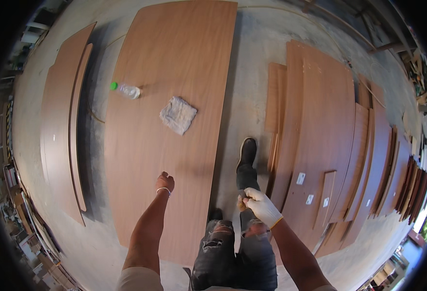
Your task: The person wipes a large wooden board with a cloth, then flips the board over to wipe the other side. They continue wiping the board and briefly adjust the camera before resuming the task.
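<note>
My left hand (165, 182), bare with a white band at the wrist, is over a large brown wood-grain panel (174, 53). Its fingers are curled closed and nothing shows sticking out of them. A white knit glove with a yellowish cuff covers my right hand (260, 204), which is in front of my right thigh. The gloved fingers are closed around a small greyish thing, mostly hidden in the grip. Farther up the panel lies a crumpled pale grey cloth (178, 115). Left of the cloth, a clear bottle (128, 91) with a green cap rests on its side.
More brown panels (320, 131) are stacked and overlapping on the right, some with white labels. Two long panels (58, 121) are at the left. My dark boot (247, 153) is on the grey concrete floor (252, 106) between panels. A thin hose (315, 22) runs across the far floor.
</note>
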`<state>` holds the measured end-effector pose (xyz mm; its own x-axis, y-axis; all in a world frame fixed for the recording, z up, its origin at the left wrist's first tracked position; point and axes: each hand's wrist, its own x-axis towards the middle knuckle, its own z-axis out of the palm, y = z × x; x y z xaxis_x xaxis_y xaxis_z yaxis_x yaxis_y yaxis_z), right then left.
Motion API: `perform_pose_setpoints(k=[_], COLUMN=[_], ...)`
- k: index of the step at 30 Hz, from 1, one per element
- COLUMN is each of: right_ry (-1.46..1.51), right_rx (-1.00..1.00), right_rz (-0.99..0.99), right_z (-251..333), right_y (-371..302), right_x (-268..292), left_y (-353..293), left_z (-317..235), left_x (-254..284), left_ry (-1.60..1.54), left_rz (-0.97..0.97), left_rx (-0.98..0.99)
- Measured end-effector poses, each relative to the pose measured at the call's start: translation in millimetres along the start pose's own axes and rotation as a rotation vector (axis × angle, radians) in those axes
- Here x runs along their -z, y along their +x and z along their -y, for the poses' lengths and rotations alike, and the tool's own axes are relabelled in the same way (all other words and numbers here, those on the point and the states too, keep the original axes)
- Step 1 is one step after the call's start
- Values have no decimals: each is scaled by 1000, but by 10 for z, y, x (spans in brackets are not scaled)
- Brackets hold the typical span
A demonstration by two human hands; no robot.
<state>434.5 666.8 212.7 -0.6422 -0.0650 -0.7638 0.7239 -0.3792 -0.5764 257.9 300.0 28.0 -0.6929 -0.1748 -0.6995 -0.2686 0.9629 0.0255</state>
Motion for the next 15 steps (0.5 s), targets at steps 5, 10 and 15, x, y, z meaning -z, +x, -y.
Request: perform_pose_setpoints(k=[5, 10, 15], right_ry=[-48, -460, -542], right_rx=[-180, -46, -32], right_rz=[-40, -112, -274], right_z=[535, 890, 1491], right_y=[1374, 2795, 4103], right_x=[684, 1289, 1726], left_y=[1197, 1895, 1824], left_z=[-785, -1012, -1050], left_x=[-228, -961, -978], left_ry=[-148, -43, -81], left_rz=[-417, -859, -805], left_rx=[312, 615, 589])
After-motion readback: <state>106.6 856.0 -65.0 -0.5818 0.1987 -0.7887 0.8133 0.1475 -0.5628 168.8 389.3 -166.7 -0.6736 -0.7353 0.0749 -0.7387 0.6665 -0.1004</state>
